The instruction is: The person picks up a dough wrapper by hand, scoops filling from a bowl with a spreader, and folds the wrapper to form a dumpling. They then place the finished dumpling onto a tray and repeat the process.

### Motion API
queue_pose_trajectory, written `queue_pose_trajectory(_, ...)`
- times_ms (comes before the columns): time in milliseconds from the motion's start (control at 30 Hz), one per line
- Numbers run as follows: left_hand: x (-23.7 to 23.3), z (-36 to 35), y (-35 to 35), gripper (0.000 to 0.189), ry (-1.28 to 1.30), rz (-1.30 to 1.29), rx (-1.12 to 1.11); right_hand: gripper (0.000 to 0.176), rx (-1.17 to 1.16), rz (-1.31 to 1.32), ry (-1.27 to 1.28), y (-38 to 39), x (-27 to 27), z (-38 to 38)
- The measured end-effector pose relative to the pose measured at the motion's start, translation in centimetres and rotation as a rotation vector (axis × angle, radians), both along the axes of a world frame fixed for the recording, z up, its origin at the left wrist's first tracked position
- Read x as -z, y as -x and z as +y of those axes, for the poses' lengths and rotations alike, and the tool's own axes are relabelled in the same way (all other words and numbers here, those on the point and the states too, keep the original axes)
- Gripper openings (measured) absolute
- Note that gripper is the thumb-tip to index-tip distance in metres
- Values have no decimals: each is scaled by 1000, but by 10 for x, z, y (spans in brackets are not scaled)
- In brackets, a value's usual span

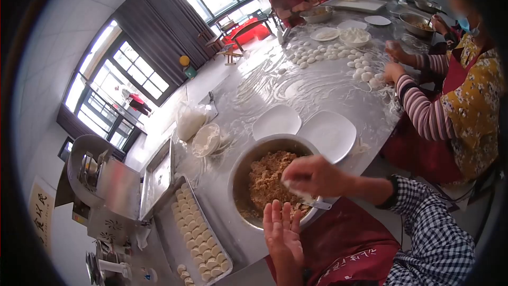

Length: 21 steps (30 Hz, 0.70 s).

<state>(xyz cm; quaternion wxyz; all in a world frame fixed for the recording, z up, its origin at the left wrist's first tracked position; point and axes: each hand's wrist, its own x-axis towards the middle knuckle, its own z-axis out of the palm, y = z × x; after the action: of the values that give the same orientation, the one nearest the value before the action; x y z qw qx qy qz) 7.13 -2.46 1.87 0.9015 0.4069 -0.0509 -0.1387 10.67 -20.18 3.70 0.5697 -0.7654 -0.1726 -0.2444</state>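
Note:
My right hand (312,176) hovers over a steel bowl (239,165) of brown minced filling (267,176). It pinches a small white dough wrapper (292,186) and a thin metal spatula (316,204) whose end juts past the bowl's rim. My left hand (280,234) is flat, palm up and fingers stretched out, at the bowl's near edge; nothing lies in it. Both arms come from the lower right, the right one in a checked sleeve, above a red apron.
Two white plates (276,122) (329,133) lie beyond the bowl on the floured steel table (296,82). A tray (165,233) of finished dumplings sits at the left beside a machine (103,190). A co-worker's hands (392,71) shape dough pieces on the right; more people work at the far end.

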Motion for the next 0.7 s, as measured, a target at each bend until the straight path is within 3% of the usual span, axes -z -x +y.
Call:
queue_pose_trajectory(100, 6, 4, -4, 47, 20, 60, -29, 15, -74, 3, 29, 0, 6, 35)
queue_pose_trajectory(167, 6, 7, -6, 48, 12, 58, 0, 13, -319, 51, -117, 7, 7, 52)
queue_pose_trajectory(200, 5, 8, -4, 49, -4, 63, 22, 13, -329, 79, -130, 11, 6, 52)
queue_pose_trajectory(333, 8, 7, -7, 49, 183, 186, 24, 17, -126, -49, -55, 16, -5, 15)
queue_pose_trajectory(433, 13, 22, -7, 48, 177, 252, 6, 15, -70, 137, -125, 23, 5, 2)
queue_pose_trajectory(600, 23, 35, -7, 40, 195, 254, 12, 14, 193, 32, 309, 39, 28, -14)
queue_pose_trajectory(700, 25, 35, -5, 42, -19, 227, -73, 20, 141, 95, 434, 52, 34, -20)
